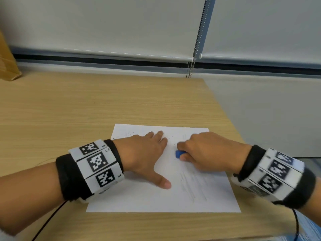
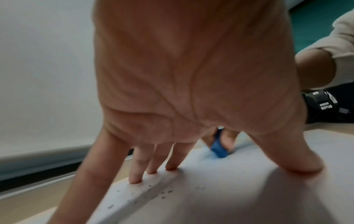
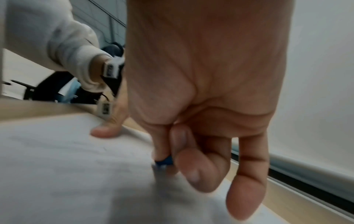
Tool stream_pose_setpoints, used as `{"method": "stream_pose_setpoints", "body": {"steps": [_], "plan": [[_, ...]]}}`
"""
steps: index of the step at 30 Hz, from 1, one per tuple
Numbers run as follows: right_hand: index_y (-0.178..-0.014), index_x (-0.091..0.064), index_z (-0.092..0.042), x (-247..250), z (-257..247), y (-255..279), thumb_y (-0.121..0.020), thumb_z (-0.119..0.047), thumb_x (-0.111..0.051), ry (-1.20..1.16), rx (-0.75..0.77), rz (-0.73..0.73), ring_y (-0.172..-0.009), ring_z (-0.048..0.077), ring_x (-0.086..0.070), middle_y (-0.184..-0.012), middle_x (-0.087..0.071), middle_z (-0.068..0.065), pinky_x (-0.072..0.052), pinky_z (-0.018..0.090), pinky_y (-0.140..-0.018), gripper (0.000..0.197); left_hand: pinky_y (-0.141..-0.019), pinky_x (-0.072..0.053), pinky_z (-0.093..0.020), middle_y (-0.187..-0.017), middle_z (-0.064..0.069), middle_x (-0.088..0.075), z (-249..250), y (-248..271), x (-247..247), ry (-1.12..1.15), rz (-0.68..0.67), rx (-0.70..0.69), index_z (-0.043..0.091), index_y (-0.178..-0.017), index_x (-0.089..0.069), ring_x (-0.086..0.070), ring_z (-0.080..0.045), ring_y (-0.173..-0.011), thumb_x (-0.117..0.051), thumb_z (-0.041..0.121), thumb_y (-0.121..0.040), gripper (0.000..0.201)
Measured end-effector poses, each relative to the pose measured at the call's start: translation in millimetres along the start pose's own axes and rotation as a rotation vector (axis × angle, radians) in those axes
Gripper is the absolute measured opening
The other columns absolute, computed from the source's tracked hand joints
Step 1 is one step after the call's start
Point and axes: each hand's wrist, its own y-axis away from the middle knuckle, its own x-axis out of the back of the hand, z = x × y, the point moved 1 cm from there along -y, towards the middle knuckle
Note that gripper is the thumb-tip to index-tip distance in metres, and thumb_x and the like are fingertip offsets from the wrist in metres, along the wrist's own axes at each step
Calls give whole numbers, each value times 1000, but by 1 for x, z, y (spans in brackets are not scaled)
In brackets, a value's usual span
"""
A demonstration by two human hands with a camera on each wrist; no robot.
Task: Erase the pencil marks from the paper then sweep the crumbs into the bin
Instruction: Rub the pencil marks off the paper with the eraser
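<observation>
A white sheet of paper (image 1: 152,199) lies on the wooden desk (image 1: 86,105) near its front edge. My left hand (image 1: 147,153) lies flat on the paper's left half, fingers spread and pressing it down (image 2: 172,166). My right hand (image 1: 205,152) pinches a small blue eraser (image 1: 178,154) between thumb and fingers, its tip on the paper near the middle (image 2: 219,149) (image 3: 163,161). Faint pencil lines (image 1: 192,186) remain on the paper's right half. Dark eraser crumbs (image 2: 153,195) are scattered near the far left corner (image 1: 129,133).
The desk's right edge (image 1: 225,110) runs close beside the paper, with grey floor beyond. A cardboard box (image 1: 7,58) stands at the far left. Lowered window blinds with a bead chain (image 1: 191,70) hang behind the desk. No bin is in view.
</observation>
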Motion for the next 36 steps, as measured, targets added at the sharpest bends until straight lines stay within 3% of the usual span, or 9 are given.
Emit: {"method": "stream_pose_setpoints", "body": {"steps": [4,9,15,18,21,25,30,34,36], "plan": [[-91,-50,-21,5,-17,15,-98,-35,-41,59,128,-171,-56,11,-38,-66,-38,-9,-28,28,-51,17,-116,-21,-44,-160,-4,23,-1,2,1,20,-41,-22,24,-153,17,8,-23,-150,-59,76,-73,123],[-103,-54,-21,11,-18,-2,-98,-36,-41,85,69,-12,-58,18,-38,-63,-34,-8,-25,29,-51,21,-113,-26,-45,-159,-9,25,1,0,-1,37,-72,-4,42,-149,20,8,-31,-149,-64,76,-70,120],[-97,-54,-22,8,-25,17,-98,-36,-42,59,185,-177,-55,11,-37,-64,-37,-9,-36,32,-61,18,-114,-23,-45,-159,-10,25,2,-2,-1,19,-78,15,39,-148,24,9,-32,-148,-64,77,-67,126],[-100,-57,-21,13,-24,3,-98,-38,-41,92,141,-64,-60,17,-41,-63,-35,-9,-38,33,-64,23,-114,-24,-47,-159,-10,24,2,-2,1,21,-84,17,38,-149,24,10,-34,-148,-67,76,-65,129],[-101,-56,-23,10,-23,5,-98,-36,-42,82,153,-38,-61,18,-43,-63,-34,-10,-36,32,-62,19,-115,-22,-47,-159,-9,25,1,-3,1,30,-87,24,39,-148,23,11,-33,-148,-69,75,-64,130],[-93,-52,-24,8,-28,21,-97,-36,-46,49,224,-213,-53,8,-36,-63,-37,-10,-29,26,-52,15,-114,-21,-49,-158,-9,27,1,-5,-1,34,-103,38,40,-148,24,13,-32,-148,-70,76,-63,132],[-100,-55,-23,8,-21,9,-98,-39,-41,106,148,-3,-52,14,-34,-60,-33,-10,-33,31,-60,21,-114,-22,-50,-158,-10,26,2,-6,1,32,-109,38,39,-148,23,11,-33,-148,-71,74,-63,132],[-93,-48,-24,1,-25,34,-97,-35,-42,92,233,-169,-51,13,-32,-60,-34,-7,-26,28,-51,13,-114,-22,-51,-158,-10,28,1,-7,0,29,-114,44,39,-148,23,11,-33,-148,-71,75,-62,133],[-89,-44,-26,5,-26,33,-97,-35,-42,113,241,-165,-50,12,-31,-60,-34,-7,-24,27,-49,12,-113,-23,-50,-158,-10,28,1,-7,0,26,-115,43,38,-148,24,11,-34,-148,-70,75,-62,133]]}}
